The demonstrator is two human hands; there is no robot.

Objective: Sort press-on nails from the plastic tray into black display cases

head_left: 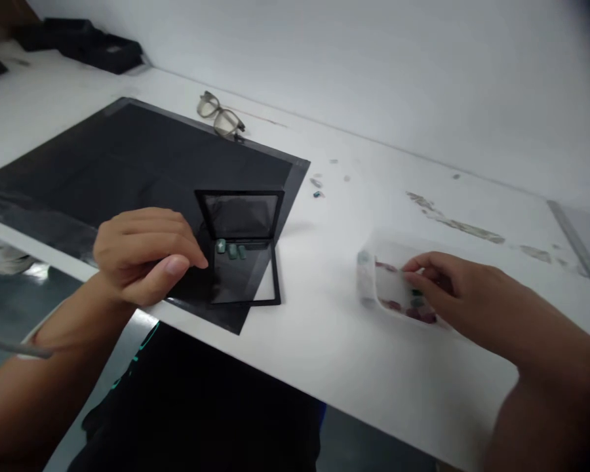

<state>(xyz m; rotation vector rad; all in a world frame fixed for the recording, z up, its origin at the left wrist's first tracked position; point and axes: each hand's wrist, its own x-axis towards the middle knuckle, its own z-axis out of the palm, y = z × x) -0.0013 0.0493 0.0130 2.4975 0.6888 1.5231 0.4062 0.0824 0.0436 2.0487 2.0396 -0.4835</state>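
Observation:
My left hand [147,252] is loosely curled beside a black-framed case [278,278], its index fingertip close to the left edge; I see nothing in its fingers. The case stands open, with a clear film in its raised lid [240,216]. Several small green stones [233,250] lie in a row along its hinge side. Over on the right, my right hand [447,288] reaches into a translucent plastic box [368,278], thumb and index finger pinched together. Dark red pieces [413,314] and some green ones lie inside the box. Whatever those fingertips may hold is hidden.
A dark sheet [128,157] lies under the case, reaching the table's front edge. Eyeglasses [219,117] rest at its far side. Small loose chips [317,195] and scuffed patches [462,226] mark the white table. Black items [103,49] sit at the back left, by the wall.

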